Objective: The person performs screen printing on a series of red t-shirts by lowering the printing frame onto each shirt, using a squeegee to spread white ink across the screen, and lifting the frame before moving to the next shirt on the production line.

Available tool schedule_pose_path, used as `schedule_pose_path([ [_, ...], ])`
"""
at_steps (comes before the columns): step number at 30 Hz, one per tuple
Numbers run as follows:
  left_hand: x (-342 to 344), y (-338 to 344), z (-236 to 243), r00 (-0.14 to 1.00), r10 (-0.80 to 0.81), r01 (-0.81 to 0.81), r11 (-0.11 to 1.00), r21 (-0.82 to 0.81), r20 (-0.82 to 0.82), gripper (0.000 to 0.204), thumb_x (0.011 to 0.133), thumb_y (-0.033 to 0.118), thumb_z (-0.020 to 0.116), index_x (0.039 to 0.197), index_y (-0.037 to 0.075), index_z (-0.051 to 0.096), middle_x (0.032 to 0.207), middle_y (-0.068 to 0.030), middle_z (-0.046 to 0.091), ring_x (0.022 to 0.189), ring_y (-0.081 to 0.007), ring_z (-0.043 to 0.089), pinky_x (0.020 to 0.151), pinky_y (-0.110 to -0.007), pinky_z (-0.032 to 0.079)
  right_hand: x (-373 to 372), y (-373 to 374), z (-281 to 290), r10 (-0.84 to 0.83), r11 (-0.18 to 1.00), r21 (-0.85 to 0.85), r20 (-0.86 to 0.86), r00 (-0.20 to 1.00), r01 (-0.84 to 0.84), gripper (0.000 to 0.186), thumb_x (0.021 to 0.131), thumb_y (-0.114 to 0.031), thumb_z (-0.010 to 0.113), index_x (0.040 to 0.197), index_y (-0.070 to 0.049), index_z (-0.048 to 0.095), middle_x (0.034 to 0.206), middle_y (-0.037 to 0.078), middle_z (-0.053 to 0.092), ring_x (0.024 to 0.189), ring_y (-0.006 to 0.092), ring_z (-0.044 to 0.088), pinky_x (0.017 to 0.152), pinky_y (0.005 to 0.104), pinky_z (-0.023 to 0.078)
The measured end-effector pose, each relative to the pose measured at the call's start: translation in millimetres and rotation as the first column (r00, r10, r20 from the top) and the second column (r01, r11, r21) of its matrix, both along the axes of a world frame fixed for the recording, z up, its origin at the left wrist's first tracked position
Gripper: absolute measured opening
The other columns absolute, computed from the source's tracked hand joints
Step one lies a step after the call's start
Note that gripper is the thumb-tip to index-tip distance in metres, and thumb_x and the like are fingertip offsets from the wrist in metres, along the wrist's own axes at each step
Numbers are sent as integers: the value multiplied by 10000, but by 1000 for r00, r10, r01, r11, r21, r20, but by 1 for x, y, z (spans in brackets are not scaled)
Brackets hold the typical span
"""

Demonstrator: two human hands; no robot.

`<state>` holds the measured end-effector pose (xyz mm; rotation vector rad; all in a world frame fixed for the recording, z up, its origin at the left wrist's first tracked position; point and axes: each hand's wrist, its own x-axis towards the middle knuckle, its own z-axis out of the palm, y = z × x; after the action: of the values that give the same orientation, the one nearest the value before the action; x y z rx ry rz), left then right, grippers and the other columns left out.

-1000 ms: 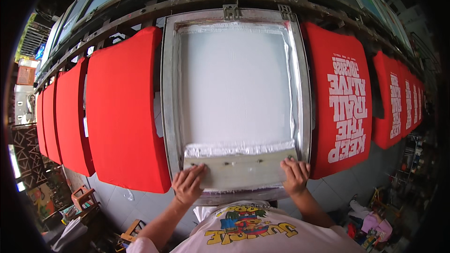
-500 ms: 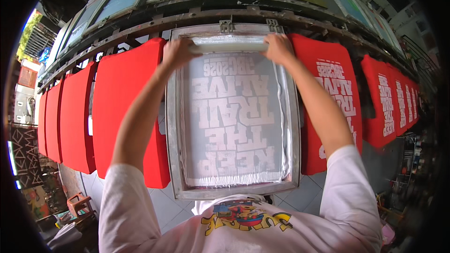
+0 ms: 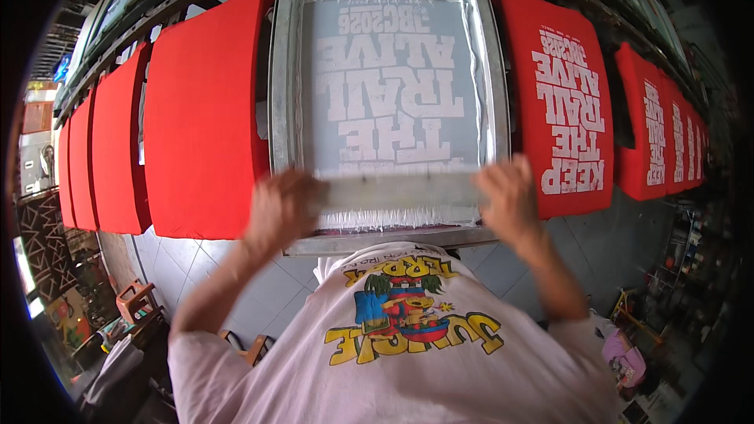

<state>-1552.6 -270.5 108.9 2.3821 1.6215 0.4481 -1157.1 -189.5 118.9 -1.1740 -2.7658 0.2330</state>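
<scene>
A long pale squeegee (image 3: 404, 190) spans the near part of a screen printing frame (image 3: 495, 71). My left hand (image 3: 287, 202) grips its left end and my right hand (image 3: 509, 198) its right end, fingers wrapped round it, both slightly blurred. On the grey mesh (image 3: 385, 82), block lettering shows in a lighter tone, upside down from here. White ink lies in a ragged band (image 3: 393, 218) along the near edge and in streaks down the mesh's right side. What lies under the frame is hidden.
Left of the frame, plain red fabric panels (image 3: 200, 118) stand in a row on boards. On the right, a red panel (image 3: 577, 102) bears white lettering, with more printed panels (image 3: 648, 126) beyond. A metal rail runs behind. Grey floor tiles (image 3: 267, 294) and an orange stool (image 3: 135, 298) show below.
Both hands have drawn the squeegee from the far end of the screen to near its front edge. The whole view has tilted, so the frame sits higher in the picture.
</scene>
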Motion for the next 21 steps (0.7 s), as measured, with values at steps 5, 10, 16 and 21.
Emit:
schedule_pose_path([
  [5, 40, -108, -22, 990, 122, -123, 992, 8, 74, 468, 622, 92, 766, 1090, 113, 776, 1072, -19, 739, 905, -207, 667, 790, -381, 535, 9, -109, -23, -127, 989, 57, -152, 980, 137, 238, 762, 22, 653, 973, -64, 721, 982, 37, 691, 889, 221, 637, 877, 421, 412],
  [10, 43, -115, -28, 986, 151, -151, 989, -6, 64, 503, 634, 136, 739, 1135, 106, 776, 1113, -14, 740, 916, -211, 670, 776, -371, 511, 14, -117, -39, -169, 983, 48, -157, 973, 179, 200, 796, -35, 670, 986, -64, 728, 989, 32, 701, 887, 220, 632, 858, 407, 402],
  [16, 41, -96, -52, 985, 170, -173, 978, 115, 38, 441, 656, 145, 715, 1091, 119, 786, 1156, -4, 751, 953, -158, 707, 742, -309, 496, 6, -99, -65, -165, 966, 164, -212, 963, 202, 139, 846, -68, 664, 948, -84, 758, 956, 27, 736, 786, 201, 664, 750, 362, 448],
  [21, 23, -16, -65, 986, 166, -167, 970, 176, 24, 517, 607, 94, 696, 1116, 118, 777, 1172, -7, 751, 955, -162, 715, 728, -310, 490, -6, -15, -75, -139, 972, 160, -191, 972, 170, 176, 871, -65, 616, 982, -71, 753, 1002, 57, 736, 832, 234, 662, 750, 394, 449],
])
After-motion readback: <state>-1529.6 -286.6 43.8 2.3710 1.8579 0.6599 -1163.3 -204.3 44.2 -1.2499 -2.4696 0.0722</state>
